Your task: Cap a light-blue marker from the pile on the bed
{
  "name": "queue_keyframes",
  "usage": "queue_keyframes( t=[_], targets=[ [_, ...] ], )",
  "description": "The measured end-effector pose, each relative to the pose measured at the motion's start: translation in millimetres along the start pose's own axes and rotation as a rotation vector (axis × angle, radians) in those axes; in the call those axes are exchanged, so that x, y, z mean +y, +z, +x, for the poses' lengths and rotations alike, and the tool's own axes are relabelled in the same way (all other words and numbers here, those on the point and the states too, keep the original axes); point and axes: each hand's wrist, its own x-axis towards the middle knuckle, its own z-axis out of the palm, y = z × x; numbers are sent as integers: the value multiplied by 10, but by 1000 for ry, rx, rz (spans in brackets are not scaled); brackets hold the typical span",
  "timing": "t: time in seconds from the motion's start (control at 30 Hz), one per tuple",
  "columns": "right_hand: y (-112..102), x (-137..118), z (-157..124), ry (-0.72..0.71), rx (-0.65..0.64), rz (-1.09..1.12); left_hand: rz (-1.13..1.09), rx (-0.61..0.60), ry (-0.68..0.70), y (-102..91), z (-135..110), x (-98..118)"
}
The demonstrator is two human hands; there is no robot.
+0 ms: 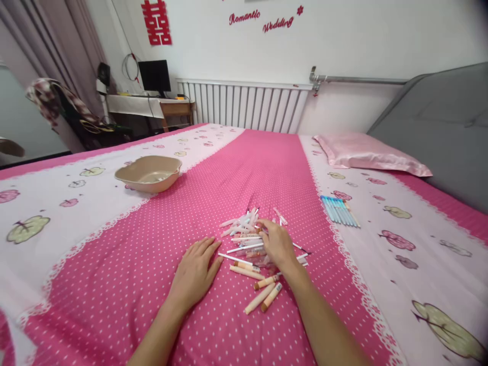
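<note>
A loose pile of pen parts [249,236] lies on the pink dotted bedspread: pale translucent pieces, thin white refills and peach barrels with brown ends. My right hand [280,246] is over the pile's right side, its fingers curled in among the parts; whatever they hold is hidden. To the left, my left hand [196,269] rests flat on the bedspread with fingers extended, close to the tip of a white refill [234,258]. Several peach barrels [260,298] lie nearest me. A row of blue pens [339,211], with a peach one at its right end, lies farther right.
A beige basin [149,174] with some small pale things inside stands at the left on the bed [251,157]. A pink pillow [371,155] lies by the grey headboard [438,122]. Beyond the bed are a white radiator [244,105] and a desk [133,105] with a monitor [154,77].
</note>
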Motion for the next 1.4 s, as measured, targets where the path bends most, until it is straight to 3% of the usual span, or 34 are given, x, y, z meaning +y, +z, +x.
queue_keyframes(
  t=[0.1, 0.3, 0.53, 0.97, 1.13, 1.4],
  targets=[
    [-11, -10, 3, -61, 15, 32, 4, 20, 11, 10, -6, -6],
    [27, -87, -48, -242, -139, 55, 4, 13, -2, -6, -18, 15],
    [44, -61, -54, -260, -137, 15, -1, 4, -17, -22, -19, 35],
    [-117, -49, -51, -251, -175, -88, -17, 29, -10, 9, -24, 19],
    [-1, -47, -45, -282, -61, -3, 9, 25, -12, 1, -25, 25],
    [200, -88, -54, -349, -109, -65, 13, 20, -10, 10, -29, 31]
  ],
)
